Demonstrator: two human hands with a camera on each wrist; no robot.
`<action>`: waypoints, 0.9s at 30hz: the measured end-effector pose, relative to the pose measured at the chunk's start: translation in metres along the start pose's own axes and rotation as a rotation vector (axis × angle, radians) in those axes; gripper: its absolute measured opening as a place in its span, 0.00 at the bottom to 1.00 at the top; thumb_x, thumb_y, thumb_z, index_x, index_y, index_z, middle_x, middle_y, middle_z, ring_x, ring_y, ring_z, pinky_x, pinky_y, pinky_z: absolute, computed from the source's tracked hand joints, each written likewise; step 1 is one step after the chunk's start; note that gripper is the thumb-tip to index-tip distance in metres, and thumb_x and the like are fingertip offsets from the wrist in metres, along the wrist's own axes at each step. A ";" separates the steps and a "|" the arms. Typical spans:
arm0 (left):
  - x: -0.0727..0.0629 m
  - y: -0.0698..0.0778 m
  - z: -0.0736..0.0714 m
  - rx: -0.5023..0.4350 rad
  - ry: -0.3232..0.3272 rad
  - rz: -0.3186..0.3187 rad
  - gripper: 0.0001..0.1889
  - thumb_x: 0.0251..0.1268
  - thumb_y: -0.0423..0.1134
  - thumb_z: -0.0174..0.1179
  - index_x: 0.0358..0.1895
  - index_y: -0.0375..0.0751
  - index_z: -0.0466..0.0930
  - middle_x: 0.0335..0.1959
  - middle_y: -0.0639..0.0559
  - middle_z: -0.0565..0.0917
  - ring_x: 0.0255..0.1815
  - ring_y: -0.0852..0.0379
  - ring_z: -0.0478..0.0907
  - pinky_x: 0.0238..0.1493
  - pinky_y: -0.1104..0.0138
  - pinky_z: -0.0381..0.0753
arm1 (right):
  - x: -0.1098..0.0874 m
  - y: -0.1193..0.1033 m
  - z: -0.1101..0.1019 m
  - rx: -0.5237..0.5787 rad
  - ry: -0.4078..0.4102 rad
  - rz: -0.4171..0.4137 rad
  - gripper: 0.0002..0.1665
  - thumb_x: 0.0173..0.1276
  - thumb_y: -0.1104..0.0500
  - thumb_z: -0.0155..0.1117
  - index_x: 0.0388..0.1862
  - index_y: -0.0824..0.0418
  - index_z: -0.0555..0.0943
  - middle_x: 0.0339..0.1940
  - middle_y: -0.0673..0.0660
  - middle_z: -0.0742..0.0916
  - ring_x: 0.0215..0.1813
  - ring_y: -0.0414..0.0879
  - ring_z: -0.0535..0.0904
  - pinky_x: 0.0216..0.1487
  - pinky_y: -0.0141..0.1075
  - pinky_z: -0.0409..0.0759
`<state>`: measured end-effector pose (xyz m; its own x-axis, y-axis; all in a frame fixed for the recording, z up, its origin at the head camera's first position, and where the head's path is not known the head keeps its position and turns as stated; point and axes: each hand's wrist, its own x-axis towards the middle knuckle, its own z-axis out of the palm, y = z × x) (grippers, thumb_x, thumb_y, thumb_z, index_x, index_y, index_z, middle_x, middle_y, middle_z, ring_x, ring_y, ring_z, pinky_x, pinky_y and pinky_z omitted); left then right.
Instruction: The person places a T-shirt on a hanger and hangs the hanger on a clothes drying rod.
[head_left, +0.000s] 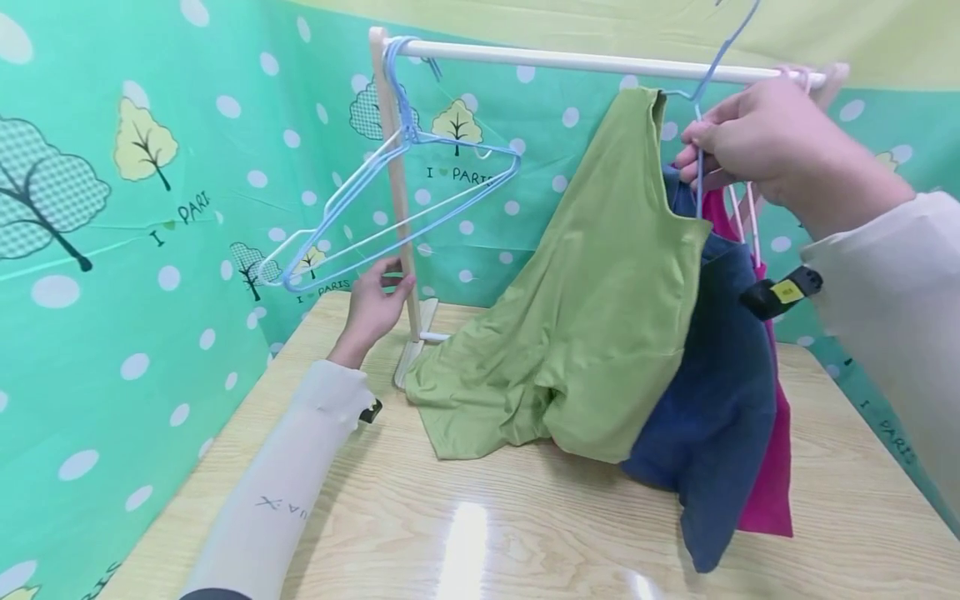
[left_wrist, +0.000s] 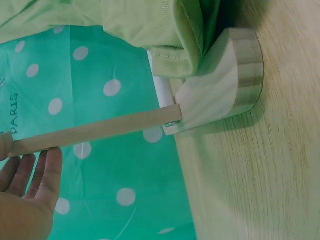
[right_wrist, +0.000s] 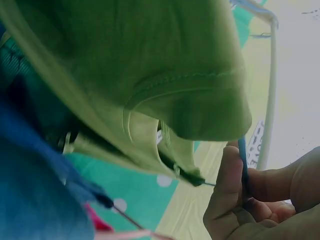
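My right hand (head_left: 757, 137) pinches a light blue wire hanger (head_left: 722, 54) near its neck, with the hook sticking up past the rack's rail. A green top (head_left: 592, 275) hangs tilted from this hanger, its lower part spreading down to the left over the rack's base. In the right wrist view, thumb and finger close on the thin blue wire beside the green cloth. My left hand (head_left: 377, 304) holds the left wooden post (left_wrist: 100, 131) of the clothes rack, thumb on one side and fingers on the other.
Several blue and white hangers (head_left: 408, 137) hang at the left end of the white rail (head_left: 585, 62). Behind the green top hang a navy garment (head_left: 720, 375) and a magenta garment (head_left: 772, 475). The rack stands on a wooden table (head_left: 375, 517) before a patterned teal cloth (head_left: 180, 333).
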<state>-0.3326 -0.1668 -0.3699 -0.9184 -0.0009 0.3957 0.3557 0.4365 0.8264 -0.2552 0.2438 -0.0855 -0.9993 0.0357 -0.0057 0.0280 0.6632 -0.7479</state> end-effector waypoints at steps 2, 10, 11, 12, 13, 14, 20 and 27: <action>0.000 0.000 0.001 0.001 0.001 0.003 0.23 0.77 0.42 0.59 0.69 0.37 0.73 0.63 0.41 0.79 0.60 0.42 0.80 0.58 0.56 0.83 | 0.000 0.004 -0.004 -0.062 0.005 0.000 0.25 0.84 0.54 0.46 0.69 0.69 0.70 0.30 0.47 0.87 0.34 0.41 0.87 0.36 0.32 0.86; 0.002 -0.001 0.002 -0.005 0.030 -0.020 0.19 0.75 0.39 0.61 0.64 0.36 0.77 0.60 0.42 0.81 0.58 0.43 0.81 0.55 0.57 0.84 | 0.000 0.017 -0.014 -0.265 0.007 0.004 0.27 0.84 0.58 0.46 0.72 0.75 0.68 0.30 0.50 0.88 0.34 0.44 0.87 0.37 0.37 0.87; 0.002 -0.001 0.002 -0.005 0.032 -0.019 0.19 0.75 0.39 0.61 0.64 0.36 0.77 0.60 0.42 0.81 0.58 0.43 0.81 0.55 0.57 0.84 | 0.000 0.019 -0.014 -0.282 0.010 0.000 0.27 0.84 0.58 0.47 0.71 0.76 0.69 0.30 0.51 0.88 0.33 0.44 0.87 0.36 0.38 0.87; 0.003 -0.001 0.002 -0.009 0.033 -0.018 0.19 0.75 0.39 0.61 0.64 0.36 0.77 0.59 0.42 0.81 0.58 0.43 0.81 0.54 0.57 0.85 | 0.000 0.020 -0.015 -0.299 0.010 -0.006 0.26 0.84 0.59 0.48 0.71 0.76 0.69 0.30 0.52 0.88 0.33 0.44 0.87 0.36 0.38 0.87; 0.003 -0.001 0.002 -0.010 0.034 -0.017 0.19 0.75 0.38 0.61 0.63 0.35 0.77 0.59 0.42 0.81 0.58 0.43 0.81 0.54 0.58 0.85 | -0.001 0.022 -0.016 -0.316 0.013 -0.013 0.26 0.83 0.59 0.49 0.70 0.77 0.70 0.30 0.52 0.88 0.33 0.45 0.87 0.35 0.38 0.87; 0.003 -0.001 0.001 -0.010 0.035 -0.015 0.19 0.75 0.38 0.61 0.63 0.35 0.77 0.59 0.41 0.81 0.58 0.42 0.81 0.54 0.58 0.85 | -0.002 0.023 -0.016 -0.333 0.016 -0.020 0.25 0.83 0.59 0.50 0.69 0.77 0.71 0.30 0.52 0.88 0.32 0.45 0.87 0.34 0.38 0.87; 0.001 0.002 0.001 -0.013 0.036 -0.005 0.19 0.76 0.37 0.60 0.64 0.34 0.75 0.60 0.40 0.80 0.59 0.41 0.81 0.54 0.59 0.85 | -0.006 0.031 -0.018 -0.406 0.016 -0.038 0.24 0.82 0.59 0.52 0.65 0.78 0.75 0.32 0.55 0.89 0.33 0.47 0.88 0.30 0.33 0.84; -0.001 0.002 0.003 -0.029 0.043 -0.004 0.18 0.75 0.36 0.60 0.63 0.34 0.76 0.58 0.40 0.81 0.57 0.41 0.81 0.52 0.60 0.85 | -0.008 0.042 -0.015 -0.424 0.016 -0.052 0.22 0.81 0.62 0.53 0.61 0.80 0.76 0.33 0.58 0.89 0.32 0.47 0.87 0.31 0.37 0.86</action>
<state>-0.3318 -0.1636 -0.3695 -0.9117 -0.0413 0.4087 0.3575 0.4103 0.8390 -0.2460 0.2821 -0.1069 -0.9993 0.0040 0.0375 -0.0117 0.9130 -0.4078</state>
